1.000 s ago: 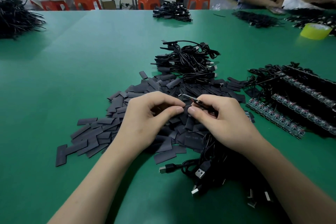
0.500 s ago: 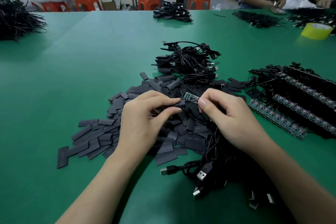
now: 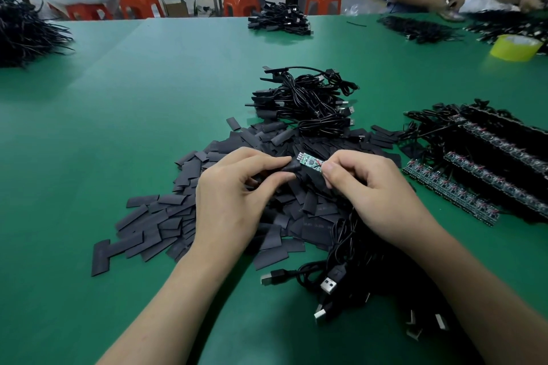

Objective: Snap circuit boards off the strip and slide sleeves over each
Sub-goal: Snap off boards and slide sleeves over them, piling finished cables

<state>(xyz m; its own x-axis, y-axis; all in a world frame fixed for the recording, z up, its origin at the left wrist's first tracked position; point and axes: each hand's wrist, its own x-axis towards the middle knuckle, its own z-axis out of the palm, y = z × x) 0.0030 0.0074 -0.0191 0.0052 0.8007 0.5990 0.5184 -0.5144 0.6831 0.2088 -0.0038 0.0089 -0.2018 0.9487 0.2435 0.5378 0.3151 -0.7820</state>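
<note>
Head view over a green table (image 3: 118,127) on an assembly floor. At far left, a bristling bundle of black wires (image 3: 23,32), well apart from the work. Nearer centre, a spread heap of flat black sleeves (image 3: 154,225), loose on the tabletop. Above that heap, left hand (image 3: 234,195), thumb and forefinger closed in a pinch on one black sleeve (image 3: 292,168), remaining fingers curled beneath. Sleeve end touching the left end of a small green circuit board (image 3: 310,161); depth of insertion, if any, impossible to tell. Board held just above the heap, tilted, most of its component face showing between the two hands. Behind it, a mound of coiled black cables (image 3: 308,107). Right end of the board pinched between thumb and forefinger of right hand (image 3: 373,187), other fingers folded toward the palm. Below that hand, a tangle of black USB cables (image 3: 341,278), several plugs pointing toward the camera. Farther right, strips of joined circuit boards (image 3: 450,190) lying side by side amid black leads. Near the far right edge, a yellow tape roll (image 3: 514,47). Along the back, red stools (image 3: 139,4) and other people at neighbouring places, more black cable bundles before them.
</note>
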